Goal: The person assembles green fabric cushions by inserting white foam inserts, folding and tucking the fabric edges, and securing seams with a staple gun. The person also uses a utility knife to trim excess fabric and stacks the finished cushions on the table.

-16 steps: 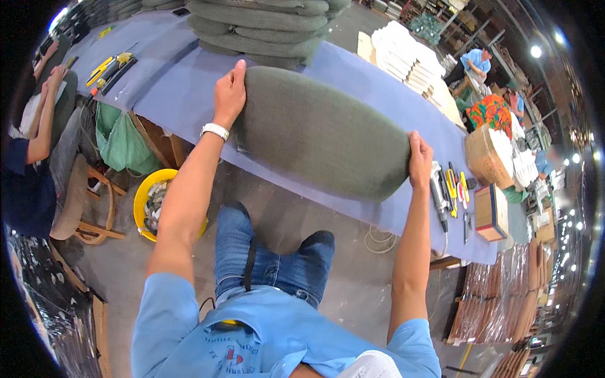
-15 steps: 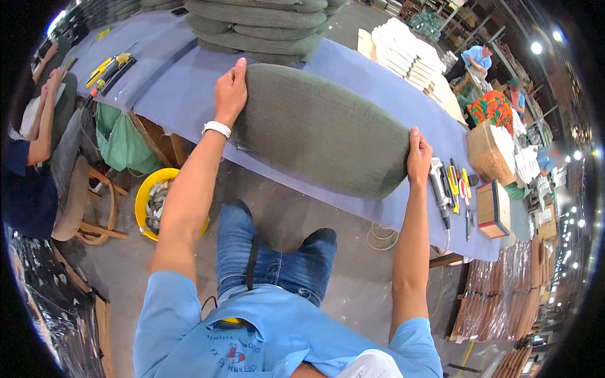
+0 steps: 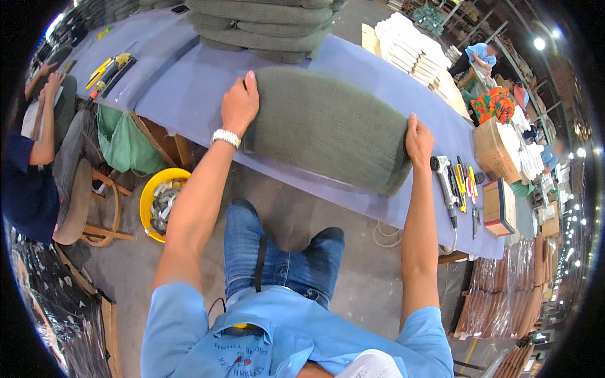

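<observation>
A dark green fabric-covered pad (image 3: pixel 331 129), long with rounded sides, is held at its two ends over the blue-covered table. My left hand (image 3: pixel 241 104) grips its left end, thumb on top and the fingers mostly hidden behind. At the opposite end my right hand (image 3: pixel 418 142) is closed on the edge in the same way. The pad's near edge sits close to the table's front edge. Behind it rises a stack of similar green pads (image 3: pixel 265 28).
Right of the pad lie a power screwdriver (image 3: pixel 446 186), yellow-handled hand tools (image 3: pixel 463 183) and a small box (image 3: pixel 498 208). More tools (image 3: pixel 110 72) are at the left. A yellow bucket of scraps (image 3: pixel 149 205) stands on the floor. A co-worker (image 3: pixel 28 170) sits at far left.
My left hand and the pad's left end have shifted slightly right and down. The right hand has moved up a little. Both keep their grip on the pad.
</observation>
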Demonstrator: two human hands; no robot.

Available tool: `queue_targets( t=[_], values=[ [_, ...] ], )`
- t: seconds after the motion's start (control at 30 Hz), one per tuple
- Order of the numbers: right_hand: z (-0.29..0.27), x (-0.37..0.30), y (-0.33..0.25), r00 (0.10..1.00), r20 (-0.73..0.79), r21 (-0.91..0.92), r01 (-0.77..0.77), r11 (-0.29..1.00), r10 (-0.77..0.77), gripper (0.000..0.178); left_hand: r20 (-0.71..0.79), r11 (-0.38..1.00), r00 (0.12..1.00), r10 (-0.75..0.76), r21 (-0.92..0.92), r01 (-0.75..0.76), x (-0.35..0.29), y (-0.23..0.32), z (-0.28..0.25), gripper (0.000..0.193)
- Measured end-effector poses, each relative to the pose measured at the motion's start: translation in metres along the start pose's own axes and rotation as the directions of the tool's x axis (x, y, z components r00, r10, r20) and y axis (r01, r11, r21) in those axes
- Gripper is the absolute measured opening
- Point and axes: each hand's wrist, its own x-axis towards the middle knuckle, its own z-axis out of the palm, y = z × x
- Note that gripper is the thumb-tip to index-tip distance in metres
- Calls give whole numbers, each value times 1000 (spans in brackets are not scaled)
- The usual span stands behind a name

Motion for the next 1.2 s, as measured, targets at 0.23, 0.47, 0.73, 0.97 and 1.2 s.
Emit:
queue_targets(
  t=[0.23, 0.47, 0.73, 0.97, 1.2],
  values=[
    [79, 24, -38, 900, 413, -128, 212, 969, -143, 68, 357, 957, 934, -4, 272, -100, -28, -12, 1, 61],
    [121, 36, -111, 744, 617, -90, 390, 916, -256, 76, 485, 965, 874, -18, 237, -111, -26, -16, 5, 65],
    [114, -34, -154, 634, 525, -64, 695, 716, -568, 77, 494, 970, 869, -20, 220, -103, -20, -13, -1, 67],
    [63, -105, -142, 478, 537, 91, 787, 611, -695, 69, 509, 975, 858, 64, 152, -163, -18, -30, 9, 73],
    [23, -47, 24, 880, 386, -30, 312, 950, -277, 61, 475, 990, 872, 119, 6, -139, -45, -35, -11, 78]
  ],
)
